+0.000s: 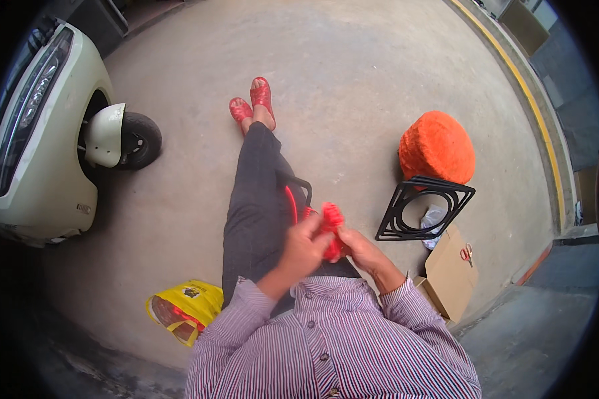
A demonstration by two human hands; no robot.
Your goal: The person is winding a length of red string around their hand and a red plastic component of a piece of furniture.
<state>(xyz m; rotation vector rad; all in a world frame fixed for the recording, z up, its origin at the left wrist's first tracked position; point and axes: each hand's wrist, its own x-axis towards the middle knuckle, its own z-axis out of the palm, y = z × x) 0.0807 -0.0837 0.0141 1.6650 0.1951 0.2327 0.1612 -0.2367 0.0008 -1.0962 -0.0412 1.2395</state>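
Over my lap, a bright red bundle with a ribbed or looped surface (332, 214) is held between my hands; its exact kind does not show. My right hand (365, 253) grips it from the right, thumb toward the top. From the left, my left hand (301, 251) closes its fingers on the bundle, slightly blurred by motion. Just beyond, a black square-cornered frame (306, 185) rests on my thighs, partly hidden behind the hands. A thin red strip (291, 203) runs along it.
At right stand an orange plush stool cushion (437, 147), black frames with round rings (387, 229) and a cardboard box (451, 276) with red-handled scissors (466, 253) on it. A yellow bag (196, 300) with red contents lies at left. A pale vehicle (63, 126) stands beyond it.
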